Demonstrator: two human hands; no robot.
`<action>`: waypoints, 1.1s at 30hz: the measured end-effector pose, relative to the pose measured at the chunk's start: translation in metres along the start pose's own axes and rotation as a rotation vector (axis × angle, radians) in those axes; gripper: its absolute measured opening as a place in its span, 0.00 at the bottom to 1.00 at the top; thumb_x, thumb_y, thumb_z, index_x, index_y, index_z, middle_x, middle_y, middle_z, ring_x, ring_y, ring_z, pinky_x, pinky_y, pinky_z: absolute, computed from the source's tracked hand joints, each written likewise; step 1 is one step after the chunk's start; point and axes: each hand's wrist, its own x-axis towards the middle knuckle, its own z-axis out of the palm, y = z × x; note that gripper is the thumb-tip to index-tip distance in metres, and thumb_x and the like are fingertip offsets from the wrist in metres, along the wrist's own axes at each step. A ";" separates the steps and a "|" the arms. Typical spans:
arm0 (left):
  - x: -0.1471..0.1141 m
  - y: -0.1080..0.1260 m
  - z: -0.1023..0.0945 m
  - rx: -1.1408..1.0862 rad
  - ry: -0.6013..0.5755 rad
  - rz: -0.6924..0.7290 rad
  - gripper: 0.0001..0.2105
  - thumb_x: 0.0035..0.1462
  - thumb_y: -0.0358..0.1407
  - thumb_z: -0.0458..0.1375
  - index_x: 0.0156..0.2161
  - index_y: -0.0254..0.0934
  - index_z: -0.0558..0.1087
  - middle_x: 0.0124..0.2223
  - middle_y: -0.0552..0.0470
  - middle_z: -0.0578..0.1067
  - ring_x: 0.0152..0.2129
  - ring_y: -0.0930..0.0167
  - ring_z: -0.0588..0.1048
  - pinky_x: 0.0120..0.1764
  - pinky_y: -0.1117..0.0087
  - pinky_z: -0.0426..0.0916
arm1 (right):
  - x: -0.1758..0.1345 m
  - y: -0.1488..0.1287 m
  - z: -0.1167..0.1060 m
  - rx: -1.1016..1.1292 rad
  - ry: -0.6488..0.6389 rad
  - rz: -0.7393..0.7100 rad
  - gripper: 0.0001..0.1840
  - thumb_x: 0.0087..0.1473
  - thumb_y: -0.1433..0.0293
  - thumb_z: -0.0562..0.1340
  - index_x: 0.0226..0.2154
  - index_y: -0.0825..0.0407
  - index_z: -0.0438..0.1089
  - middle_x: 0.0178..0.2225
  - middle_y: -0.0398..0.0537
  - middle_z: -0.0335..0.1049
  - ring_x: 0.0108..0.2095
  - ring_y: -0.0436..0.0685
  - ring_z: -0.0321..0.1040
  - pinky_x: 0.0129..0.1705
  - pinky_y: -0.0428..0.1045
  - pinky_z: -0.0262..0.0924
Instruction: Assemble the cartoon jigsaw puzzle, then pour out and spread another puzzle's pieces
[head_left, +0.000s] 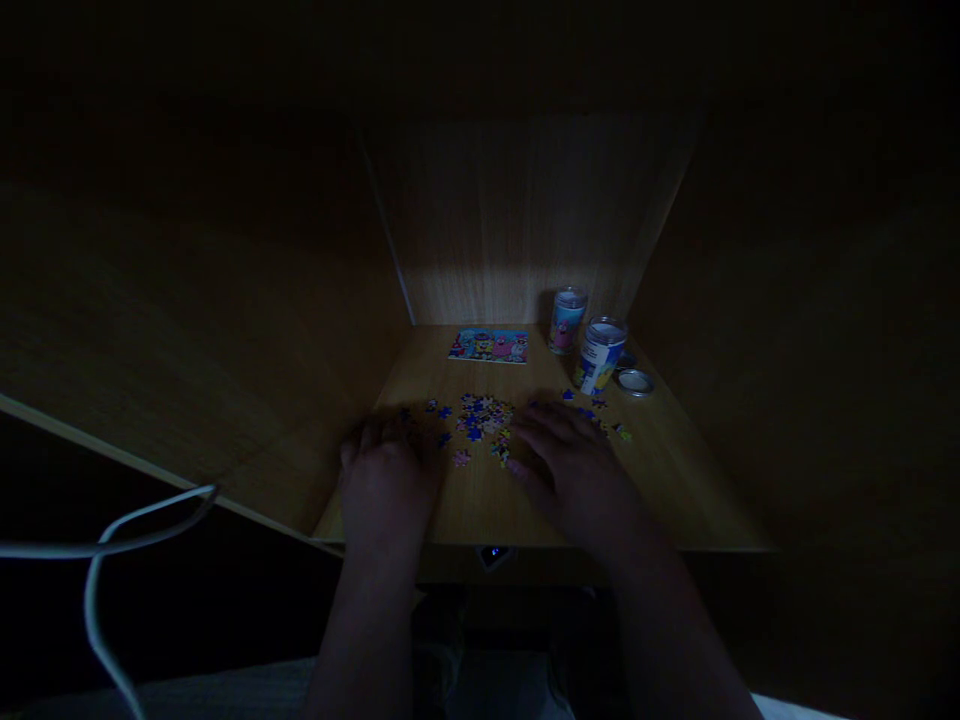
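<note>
A loose heap of small jigsaw puzzle pieces, blue, pink and yellow, lies on the wooden surface between my hands. My left hand rests palm down at the left of the heap, fingers bent and slightly apart; its fingertips are dark and partly hidden. Close to them are a few blue pieces. My right hand reaches over the right side of the heap, fingers stretched and thumb apart, touching or just above the pieces. Its palm hides what lies under it. More pieces are scattered beyond it.
A cartoon picture card lies flat at the back. Two clear cans with cartoon labels, a rear can and a nearer can, stand at the right beside a round lid. Wooden walls enclose the surface. A white cable hangs at left.
</note>
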 end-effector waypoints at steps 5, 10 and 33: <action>0.000 -0.002 0.001 0.025 -0.015 -0.003 0.20 0.73 0.43 0.50 0.54 0.31 0.79 0.52 0.32 0.82 0.52 0.48 0.78 0.57 0.47 0.69 | 0.000 0.000 -0.001 -0.003 -0.039 0.014 0.22 0.73 0.55 0.60 0.62 0.43 0.75 0.70 0.48 0.69 0.74 0.67 0.56 0.74 0.69 0.53; 0.000 0.001 -0.003 0.036 -0.005 0.025 0.20 0.74 0.42 0.50 0.52 0.28 0.79 0.51 0.32 0.82 0.51 0.49 0.79 0.57 0.48 0.69 | 0.000 -0.001 0.000 -0.014 -0.033 0.046 0.23 0.73 0.56 0.60 0.62 0.45 0.75 0.70 0.49 0.69 0.73 0.67 0.58 0.74 0.69 0.53; 0.001 0.000 -0.001 0.085 0.010 -0.094 0.25 0.72 0.44 0.47 0.50 0.26 0.79 0.45 0.30 0.80 0.46 0.48 0.76 0.53 0.49 0.68 | 0.001 0.000 0.002 -0.010 -0.004 0.085 0.24 0.71 0.58 0.60 0.64 0.48 0.74 0.68 0.54 0.71 0.70 0.67 0.62 0.73 0.67 0.56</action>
